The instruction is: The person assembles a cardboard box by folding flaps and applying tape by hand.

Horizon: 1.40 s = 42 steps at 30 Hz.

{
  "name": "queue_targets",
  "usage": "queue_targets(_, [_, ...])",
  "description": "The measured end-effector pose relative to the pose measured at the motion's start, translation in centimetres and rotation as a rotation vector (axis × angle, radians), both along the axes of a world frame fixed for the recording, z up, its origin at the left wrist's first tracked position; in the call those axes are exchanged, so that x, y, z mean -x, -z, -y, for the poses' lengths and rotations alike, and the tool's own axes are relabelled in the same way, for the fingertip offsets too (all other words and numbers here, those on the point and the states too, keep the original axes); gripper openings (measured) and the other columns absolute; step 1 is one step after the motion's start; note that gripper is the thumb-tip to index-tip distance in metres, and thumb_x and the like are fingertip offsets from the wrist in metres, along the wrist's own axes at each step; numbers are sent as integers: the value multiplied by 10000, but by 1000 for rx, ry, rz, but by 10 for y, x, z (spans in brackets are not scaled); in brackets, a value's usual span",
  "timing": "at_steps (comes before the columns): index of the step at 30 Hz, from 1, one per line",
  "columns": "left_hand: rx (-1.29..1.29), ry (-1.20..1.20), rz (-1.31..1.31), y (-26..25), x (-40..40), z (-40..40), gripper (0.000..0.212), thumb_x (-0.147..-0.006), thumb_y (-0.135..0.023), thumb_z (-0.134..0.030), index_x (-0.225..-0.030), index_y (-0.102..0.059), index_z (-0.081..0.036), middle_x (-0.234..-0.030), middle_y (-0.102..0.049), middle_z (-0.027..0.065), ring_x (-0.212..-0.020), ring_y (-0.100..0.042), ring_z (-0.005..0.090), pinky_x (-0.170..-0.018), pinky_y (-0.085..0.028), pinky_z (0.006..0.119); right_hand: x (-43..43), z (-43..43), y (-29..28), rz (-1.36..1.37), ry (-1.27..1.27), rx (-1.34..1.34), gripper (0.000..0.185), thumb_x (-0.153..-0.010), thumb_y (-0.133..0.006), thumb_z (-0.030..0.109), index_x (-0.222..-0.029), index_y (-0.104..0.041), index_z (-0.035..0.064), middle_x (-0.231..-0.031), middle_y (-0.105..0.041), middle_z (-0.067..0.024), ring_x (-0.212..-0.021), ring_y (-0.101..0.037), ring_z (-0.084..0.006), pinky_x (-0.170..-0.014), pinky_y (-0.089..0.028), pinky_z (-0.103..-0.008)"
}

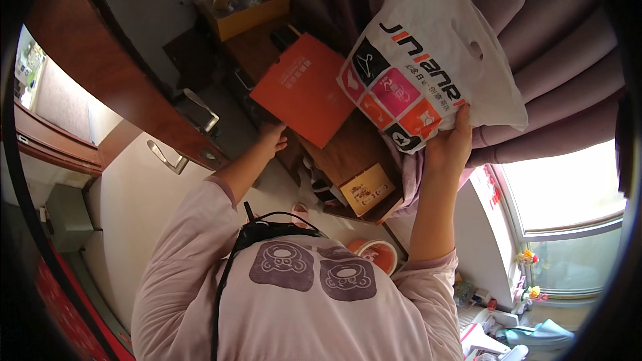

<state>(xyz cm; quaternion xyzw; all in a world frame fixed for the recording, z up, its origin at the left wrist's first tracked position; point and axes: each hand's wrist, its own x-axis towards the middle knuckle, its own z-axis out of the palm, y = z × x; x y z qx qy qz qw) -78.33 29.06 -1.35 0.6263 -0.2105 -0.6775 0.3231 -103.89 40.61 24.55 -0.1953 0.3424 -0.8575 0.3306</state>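
Observation:
My right hand (448, 143) grips the lower edge of a white plastic carrier bag (481, 80) with coloured squares and printing, held up in front of the curtain. My left hand (273, 139) is beside the lower left side of an orange-red box (306, 90), its fingers partly curled; whether it touches the box is unclear. The box lies on a brown wooden cabinet top (331, 150). Near the cabinet's closer corner lies a small yellow box (367, 189) with printed figures.
A yellow carton (253, 16) filled with plastic-wrapped things stands at the cabinet's far end. Mauve curtains (541, 50) hang at the right, by a bright window. A wooden door with a metal handle (202, 110) is at the left. An orange-red bucket (383, 255) stands on the floor.

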Motion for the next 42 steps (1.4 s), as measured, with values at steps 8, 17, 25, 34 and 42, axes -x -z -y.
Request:
queue_targets(8, [152,-111,-168,13,-13,44,126,-833,-567,-217,-908,-511,-133,-857,-552,10,-704,-549,134,-612,-485,291,-6,2,2,40,-91,22,347,-911,-474,180,-1217,-414,28,-1220,-494,-119,-1133,-467,-279,-984,-370,-454])
queue_targets(17, [533,-45,-100,-52,-15,-13,140,-893,-467,-131,-1024,-448,-83,-917,-553,57,-702,-585,144,-578,-517,264,-25,33,2,56,-97,95,304,-922,-454,146,-1185,-412,0,-1172,-516,-118,-1064,-513,-246,-934,-412,-403])
queue_targets(25, [520,282,-85,-95,-61,-78,278,-884,-489,-150,-1147,-416,-98,-928,-563,59,-754,-609,158,-591,-524,269,-37,89,47,97,-55,154,263,-910,-480,130,-1139,-462,2,-1094,-554,-108,-977,-549,-225,-868,-442,-351])
queue_targets(34, [116,617,-261,-58,-58,-79,492,-853,-525,-128,-1305,-331,-132,-1048,-589,72,-789,-624,174,-632,-525,278,-46,96,90,81,-28,-61,290,-915,-462,124,-1181,-451,9,-1084,-553,-98,-949,-559,-215,-825,-464,-342])
queue_targets(42, [-75,807,-301,-36,-59,-64,411,-855,-513,-160,-1251,-422,-100,-1053,-594,81,-831,-627,193,-653,-518,268,-7,111,175,225,155,-151,341,-829,-562,151,-1135,-502,14,-998,-565,-71,-851,-566,-180,-665,-474,-311])
